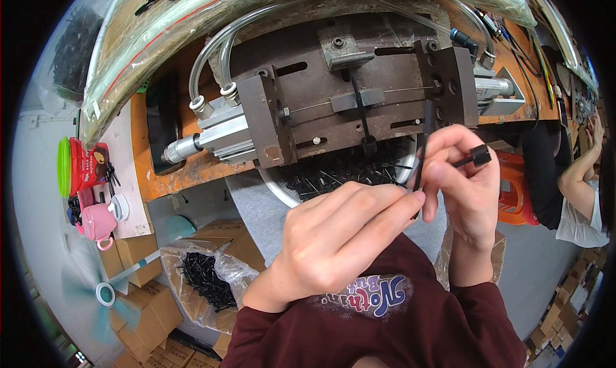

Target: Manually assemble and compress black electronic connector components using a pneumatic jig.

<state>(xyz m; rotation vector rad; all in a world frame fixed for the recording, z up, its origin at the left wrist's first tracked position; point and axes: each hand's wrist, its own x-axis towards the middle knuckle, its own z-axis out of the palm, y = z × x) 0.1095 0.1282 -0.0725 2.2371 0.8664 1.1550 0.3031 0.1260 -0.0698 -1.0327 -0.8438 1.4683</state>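
Note:
My left hand [340, 236] is closed, with fingertips and thumb pinching the lower end of a black toothed strap [425, 137], which looks like a cable tie. The strap stands nearly upright in front of the metal fixture. Beside it, my right hand [468, 182] has curled fingers around a black cable tie whose square head [480, 155] sticks out on the right. Whether strap and head belong to one tie is hidden by the fingers. Another black cable tie [360, 111] lies across the middle of the brown fixture [308, 111], its head at the front edge.
A white-rimmed container [279, 188] of black ties sits below the fixture. Silver cylinders [224, 137] with clear hoses flank it on the wooden bench [157, 185]. At left are a bag-lined box [240, 281] of black ties, a fan [104, 294] and a pink mug [99, 222]. A person [581, 188] sits at right.

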